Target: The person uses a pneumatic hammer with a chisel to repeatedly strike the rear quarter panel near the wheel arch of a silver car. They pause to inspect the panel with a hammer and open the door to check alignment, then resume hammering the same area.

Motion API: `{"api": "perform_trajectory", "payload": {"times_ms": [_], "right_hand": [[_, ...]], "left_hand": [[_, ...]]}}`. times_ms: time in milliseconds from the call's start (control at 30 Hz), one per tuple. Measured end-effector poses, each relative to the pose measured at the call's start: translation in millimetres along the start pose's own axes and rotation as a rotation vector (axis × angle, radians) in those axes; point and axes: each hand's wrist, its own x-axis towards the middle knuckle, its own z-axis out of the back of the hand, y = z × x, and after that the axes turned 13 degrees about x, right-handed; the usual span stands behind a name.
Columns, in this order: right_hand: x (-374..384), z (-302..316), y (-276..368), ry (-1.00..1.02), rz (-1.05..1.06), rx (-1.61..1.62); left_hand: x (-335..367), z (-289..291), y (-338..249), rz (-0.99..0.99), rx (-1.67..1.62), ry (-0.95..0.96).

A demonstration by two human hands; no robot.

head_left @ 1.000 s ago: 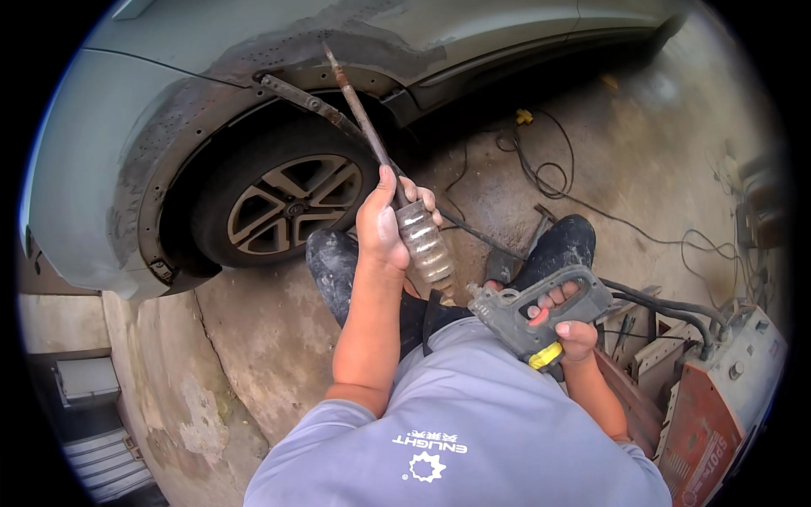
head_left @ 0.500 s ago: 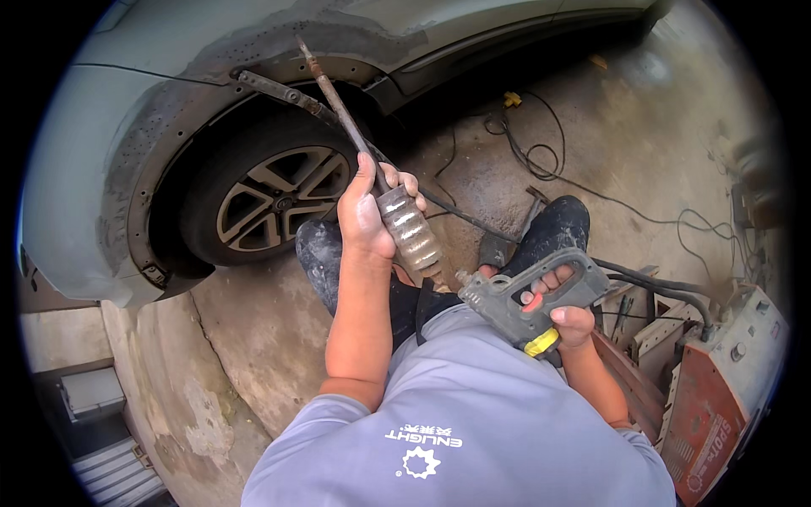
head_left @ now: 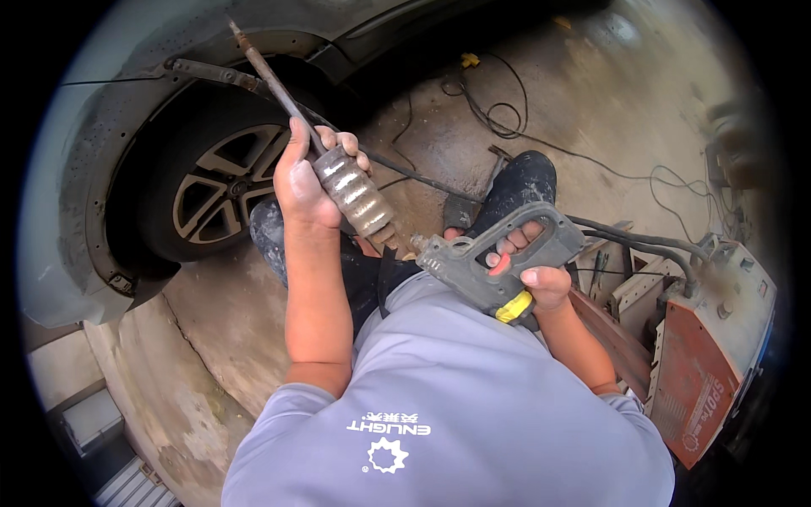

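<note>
My left hand [head_left: 306, 188] is wrapped round a slide hammer, at the upper end of its ribbed metal weight [head_left: 355, 196]. Its long thin rod [head_left: 274, 85] slants up and left, the pointed tip in front of the car's wheel arch. My right hand [head_left: 547, 286] grips the handle of a grey, pistol-shaped welding gun [head_left: 463, 269] with a red trigger and a yellow part below. The gun's nose points left toward the hammer's lower end, a small gap between them. Black cables [head_left: 638, 239] run from behind the gun to the right.
A car wheel [head_left: 237, 188] and grey-green body panel [head_left: 52, 228] with sanded patches stand at left. A metal strip [head_left: 221, 74] is fixed at the wheel arch. A red and white machine [head_left: 697, 363] stands at right. A thin black cable [head_left: 583, 155] loops over the concrete floor.
The whole view has shifted, so the car, floor and both hands sit further left and higher. Both hands keep the same hold on the slide hammer and the welding gun.
</note>
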Motion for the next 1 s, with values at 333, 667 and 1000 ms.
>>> {"api": "perform_trajectory", "payload": {"times_ms": [333,667,1000], "right_hand": [[-2.7,12.1,6.2,-0.037,-0.051,-0.056],[-6.7,-14.8,-2.2,-0.049,0.056,-0.012],[-10.2,-10.8,-1.0,0.003,0.046,-0.049]], "left_hand": [[6.3,-7.0,7.6,-0.016,0.006,-0.034],[8.1,-14.0,9.4,-0.015,-0.008,-0.050],[41.9,-7.6,-38.6,0.013,-0.030,-0.045]]}}
